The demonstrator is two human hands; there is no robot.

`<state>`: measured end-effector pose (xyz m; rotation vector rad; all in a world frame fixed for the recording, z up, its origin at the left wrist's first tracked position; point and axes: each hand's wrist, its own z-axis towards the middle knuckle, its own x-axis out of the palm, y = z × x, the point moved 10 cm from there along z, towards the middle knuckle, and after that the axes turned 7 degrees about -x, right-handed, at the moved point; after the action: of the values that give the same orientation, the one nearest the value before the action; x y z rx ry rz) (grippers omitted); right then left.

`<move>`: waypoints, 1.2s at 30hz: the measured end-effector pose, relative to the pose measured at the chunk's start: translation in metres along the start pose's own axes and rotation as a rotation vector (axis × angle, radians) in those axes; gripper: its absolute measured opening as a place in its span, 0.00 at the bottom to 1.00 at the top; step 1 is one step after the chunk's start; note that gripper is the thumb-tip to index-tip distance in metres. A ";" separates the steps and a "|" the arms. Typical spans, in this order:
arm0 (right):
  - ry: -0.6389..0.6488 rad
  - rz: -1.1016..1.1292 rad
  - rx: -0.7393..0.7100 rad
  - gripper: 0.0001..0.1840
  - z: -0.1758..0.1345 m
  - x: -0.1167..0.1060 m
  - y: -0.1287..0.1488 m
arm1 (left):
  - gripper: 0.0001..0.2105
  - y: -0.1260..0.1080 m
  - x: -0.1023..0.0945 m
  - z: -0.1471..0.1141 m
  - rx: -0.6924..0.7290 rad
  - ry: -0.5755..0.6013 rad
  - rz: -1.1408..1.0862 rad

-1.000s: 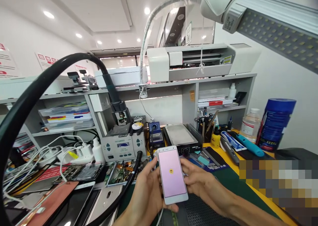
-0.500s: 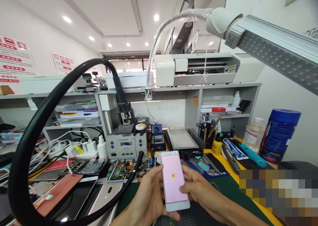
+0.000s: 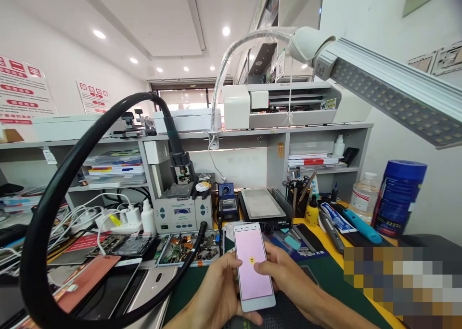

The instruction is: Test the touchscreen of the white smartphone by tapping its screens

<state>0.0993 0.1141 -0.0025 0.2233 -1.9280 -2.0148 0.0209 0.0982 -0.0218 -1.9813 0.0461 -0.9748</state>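
A white smartphone [image 3: 251, 285] is held upright between both hands, its screen lit pale pink with a small yellow icon in the middle. My left hand [image 3: 222, 283] wraps round the phone's left side, with the thumb at the screen's left edge and a finger showing under the bottom end. My right hand [image 3: 283, 271] grips the right side, its thumb lying on the screen near the yellow icon. The fingers behind the phone are hidden. Below lies a dark perforated pad [image 3: 285, 314] on a green mat [image 3: 335, 281].
A thick black hose [image 3: 32, 213] arches across the left, over several phones. Behind are a tray of circuit boards [image 3: 187, 249], a soldering station [image 3: 182, 213] and a hot plate [image 3: 262, 203]. Bottles and a blue canister [image 3: 399, 194] stand right. A lamp [image 3: 390, 88] hangs above.
My right thumb has moved up the screen, from its lower right part to beside the icon. My left thumb has shifted onto the screen's left edge. The camera view has shifted slightly.
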 end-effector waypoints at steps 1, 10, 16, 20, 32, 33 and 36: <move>-0.006 0.003 -0.001 0.26 0.000 0.000 0.000 | 0.27 0.000 0.000 0.000 0.000 -0.002 0.003; -0.098 0.046 0.056 0.28 0.001 -0.010 -0.014 | 0.28 0.004 -0.001 0.002 -0.020 -0.029 0.013; -0.047 0.062 0.153 0.35 -0.004 -0.006 -0.009 | 0.31 0.004 0.002 -0.001 -0.034 -0.023 0.033; -0.070 0.005 0.134 0.37 -0.004 -0.011 -0.003 | 0.32 0.003 0.009 -0.002 -0.035 0.049 0.014; -0.224 -1.175 -0.757 0.24 -0.034 -0.004 0.066 | 0.32 -0.018 0.000 -0.010 0.018 -0.073 -0.101; -0.220 -1.205 -0.767 0.25 -0.034 -0.003 0.065 | 0.32 -0.018 0.000 -0.010 0.020 -0.066 -0.099; -0.242 -1.277 -0.781 0.28 -0.035 -0.003 0.067 | 0.32 -0.016 0.002 -0.010 0.026 -0.040 -0.081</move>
<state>0.1230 0.0814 0.0616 1.2642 -0.8716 -3.4991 0.0101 0.1000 -0.0056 -1.9910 -0.0690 -0.9823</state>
